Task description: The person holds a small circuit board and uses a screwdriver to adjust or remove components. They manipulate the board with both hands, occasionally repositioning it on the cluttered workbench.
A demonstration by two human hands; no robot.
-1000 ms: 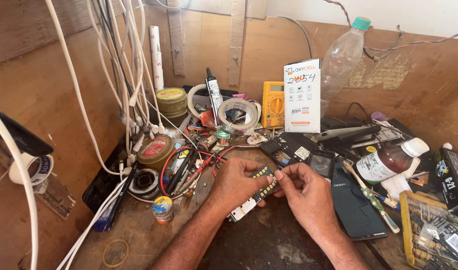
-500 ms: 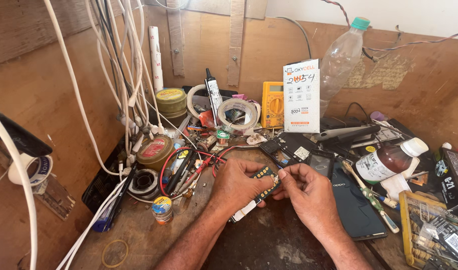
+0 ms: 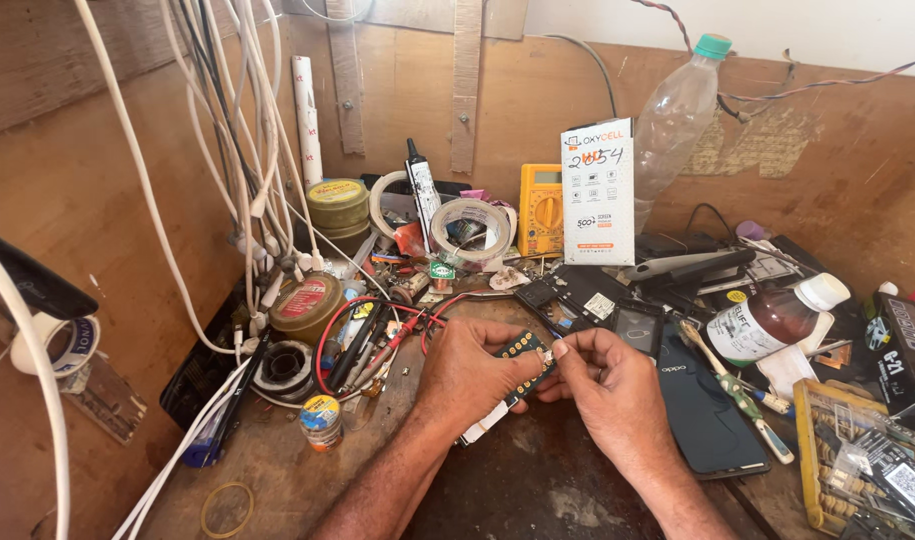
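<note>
Head view shows a small circuit board (image 3: 522, 352) held above the surface (image 3: 537, 490), pinched in the left hand (image 3: 469, 375); the right hand (image 3: 609, 385) nips its right edge with thumb and forefinger. Work looks mid-way: a dark phone (image 3: 702, 420) lies open beside, a toothbrush (image 3: 739, 392) near.

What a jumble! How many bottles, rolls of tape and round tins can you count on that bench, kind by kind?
Bottles: 2, a clear plastic bottle and a brown bottle
Rolls of tape: 2, a pale roll and a white roll
Round tins: 2, a yellow tin and a red-topped tin
Total: 6
</note>
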